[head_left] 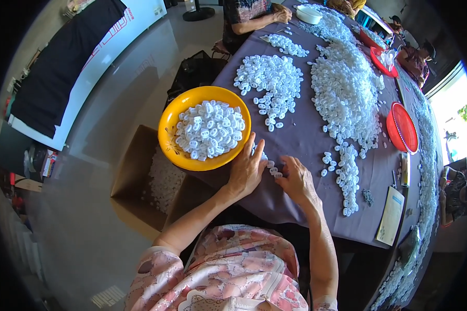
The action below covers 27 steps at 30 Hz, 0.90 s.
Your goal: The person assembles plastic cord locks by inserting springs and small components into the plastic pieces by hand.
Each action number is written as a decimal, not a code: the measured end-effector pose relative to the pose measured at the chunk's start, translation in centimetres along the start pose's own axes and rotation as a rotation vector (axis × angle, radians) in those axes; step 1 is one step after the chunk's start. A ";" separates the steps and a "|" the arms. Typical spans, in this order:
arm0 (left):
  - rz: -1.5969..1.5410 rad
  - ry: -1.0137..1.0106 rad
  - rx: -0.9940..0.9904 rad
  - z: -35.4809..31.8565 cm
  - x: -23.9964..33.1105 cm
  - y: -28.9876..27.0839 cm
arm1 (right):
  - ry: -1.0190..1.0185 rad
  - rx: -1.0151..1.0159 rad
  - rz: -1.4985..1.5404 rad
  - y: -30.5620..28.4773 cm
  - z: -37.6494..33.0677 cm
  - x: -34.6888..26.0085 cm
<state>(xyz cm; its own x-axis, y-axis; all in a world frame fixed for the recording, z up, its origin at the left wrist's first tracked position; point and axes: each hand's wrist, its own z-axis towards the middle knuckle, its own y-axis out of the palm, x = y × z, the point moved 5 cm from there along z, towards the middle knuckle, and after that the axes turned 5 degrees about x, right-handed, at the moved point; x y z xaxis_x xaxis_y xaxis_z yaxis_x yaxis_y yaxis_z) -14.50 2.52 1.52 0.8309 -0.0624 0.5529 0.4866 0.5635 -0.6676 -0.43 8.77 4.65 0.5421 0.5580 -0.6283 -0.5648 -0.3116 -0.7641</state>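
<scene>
A short row of small white oval plastic pieces with dark marks (273,170) lies on the cloth between my two hands. My left hand (247,170) is open at the near right side of a yellow bowl (167,137), its fingers stretched out and apart, beside the row. The bowl is heaped with the same white pieces (208,129). On the row's other side, my right hand (298,180) is bent, with thumb and forefinger apart and their tips at the pieces. Part of the row is hidden by my left fingers.
Piles of white pieces (271,80) and a larger heap (345,93) cover much of the dark tablecloth (296,132). Red baskets (402,127) stand along the right. A cardboard box (132,176) holding more pieces is below the bowl. Another person's hand (281,14) rests at the far edge.
</scene>
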 end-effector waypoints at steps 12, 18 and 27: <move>-0.313 -0.137 0.313 0.8 1.0 2.0 | -0.126 0.043 0.054 3.7 3.5 0.0; -0.520 -0.301 0.391 1.5 1.8 3.3 | 0.154 0.211 0.302 3.6 1.9 2.0; -0.716 -0.302 0.530 3.6 0.7 -2.0 | 0.108 0.158 0.349 2.5 5.0 -3.8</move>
<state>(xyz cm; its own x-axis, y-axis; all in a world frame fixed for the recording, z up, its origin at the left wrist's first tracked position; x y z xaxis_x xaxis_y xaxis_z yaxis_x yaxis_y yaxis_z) -15.92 4.32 5.03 0.2404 -0.3648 0.8995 0.6066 0.7799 0.1541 -6.99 9.73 5.82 0.3583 0.3531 -0.8643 -0.8106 -0.3416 -0.4756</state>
